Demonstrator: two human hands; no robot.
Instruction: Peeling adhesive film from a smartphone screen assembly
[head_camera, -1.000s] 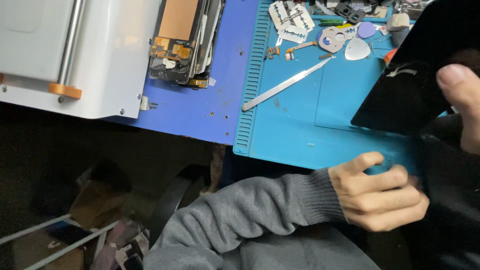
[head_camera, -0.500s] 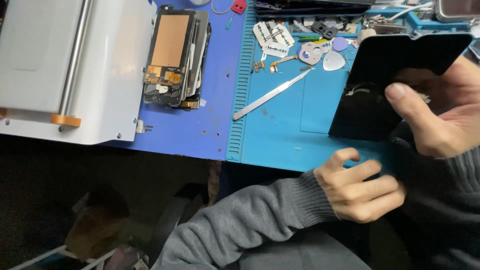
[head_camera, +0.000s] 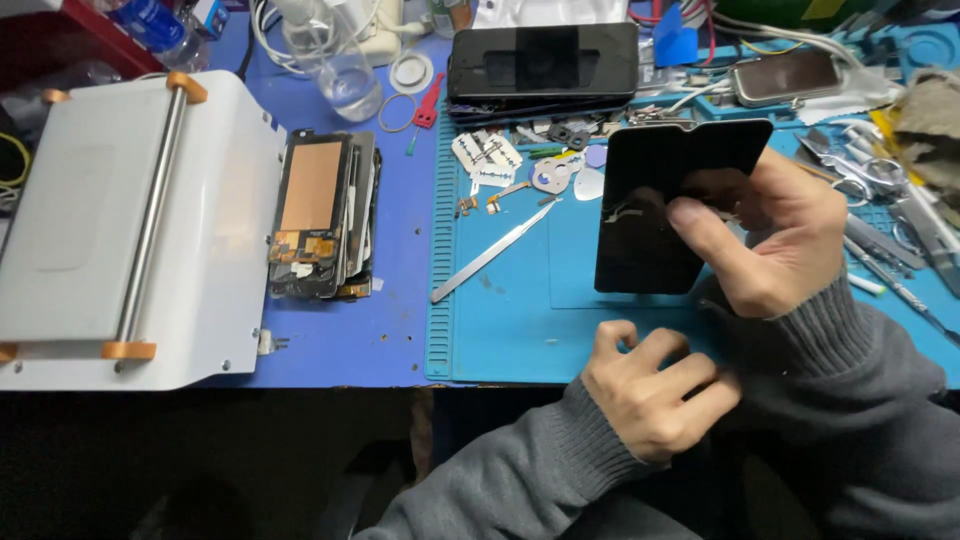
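Two hands were in view over the blue work mat (head_camera: 520, 330). The right hand (head_camera: 775, 235) gripped a black phone screen panel (head_camera: 665, 205), tilted upright above the mat's middle, thumb pressed on its glass face and fingers closed behind it. The left hand (head_camera: 650, 390) rested near the mat's front edge, fingers curled narrow, holding nothing visible. A metal spudger (head_camera: 495, 250) lay on the mat's left part. A stack of phone assemblies (head_camera: 320, 215) sat beside the white machine (head_camera: 120, 220) at the bench's left end.
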